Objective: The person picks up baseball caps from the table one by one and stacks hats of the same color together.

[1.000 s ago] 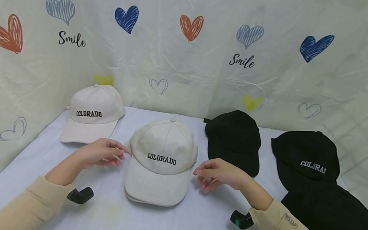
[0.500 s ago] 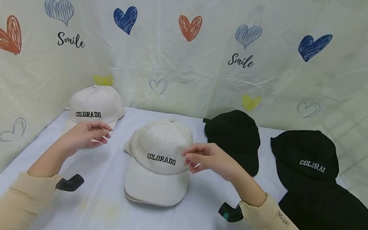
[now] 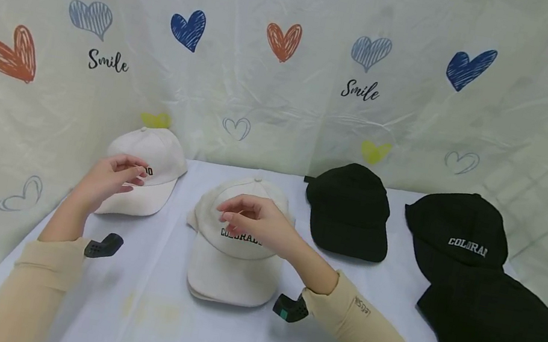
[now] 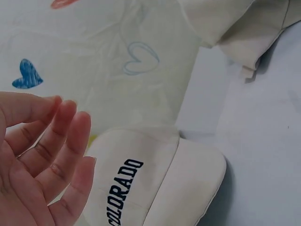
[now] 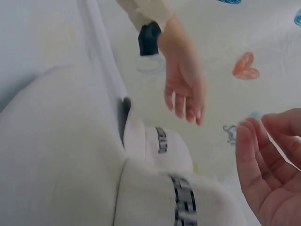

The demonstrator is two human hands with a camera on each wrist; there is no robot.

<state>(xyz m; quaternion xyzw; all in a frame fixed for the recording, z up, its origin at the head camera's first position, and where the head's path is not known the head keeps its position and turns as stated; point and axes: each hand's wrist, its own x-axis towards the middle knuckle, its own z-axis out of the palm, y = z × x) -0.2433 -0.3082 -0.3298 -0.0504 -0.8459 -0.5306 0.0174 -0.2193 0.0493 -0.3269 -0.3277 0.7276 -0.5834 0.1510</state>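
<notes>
A white table [image 3: 200,341] bears three black caps [image 3: 506,322] on the right and pale ones leftward, probably kept apart by colour. The middle cap [image 3: 233,280] (its doubled brim suggests another nested beneath, perhaps saving room) lies crown up, long axis running away from the person, brim pointing straight at them. Farther back, the left cap [image 3: 136,202] faces them too, brim turned slightly right. The right hand [image 3: 261,224] hovers over the middle cap, the left hand [image 3: 107,178] near the left cap; both hold nothing, fingers gently bent, the left's slightly spread, the right's close together.
</notes>
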